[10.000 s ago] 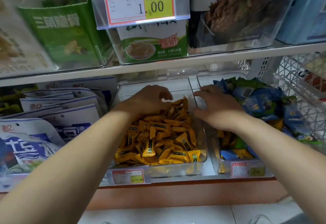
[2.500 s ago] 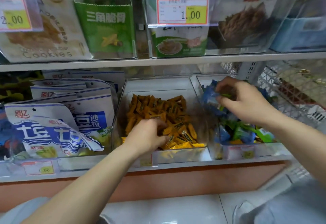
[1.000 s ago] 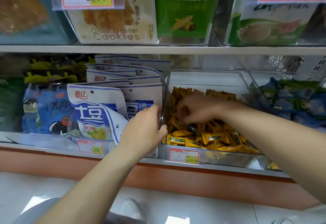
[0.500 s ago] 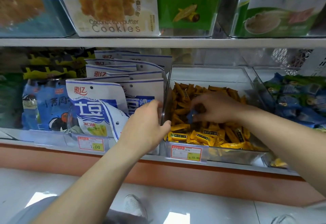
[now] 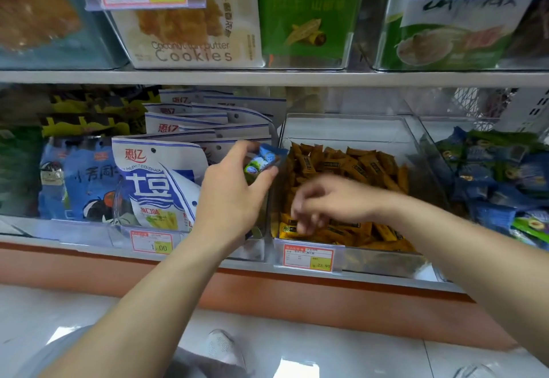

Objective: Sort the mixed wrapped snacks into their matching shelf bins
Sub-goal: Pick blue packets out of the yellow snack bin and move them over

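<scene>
Head view: blue snack (image 5: 263,162) pinched at left hand (image 5: 234,196) fingertips.

- I see white-and-blue chip bags (image 5: 157,175) just left of the left hand (image 5: 231,199).
- A cookies box (image 5: 190,29) and green box (image 5: 306,12) well above both hands.
- A price tag (image 5: 307,258) just below the right hand (image 5: 329,202).
- A white shoe (image 5: 222,348) far below.

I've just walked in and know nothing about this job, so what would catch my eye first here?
The left hand pinches a small blue wrapped snack at mid-frame, just left of the clear bin heaped with orange wrapped snacks. The right hand, blurred, hovers over the front of that orange heap. At far right, blue and green packets lie piled.
</scene>
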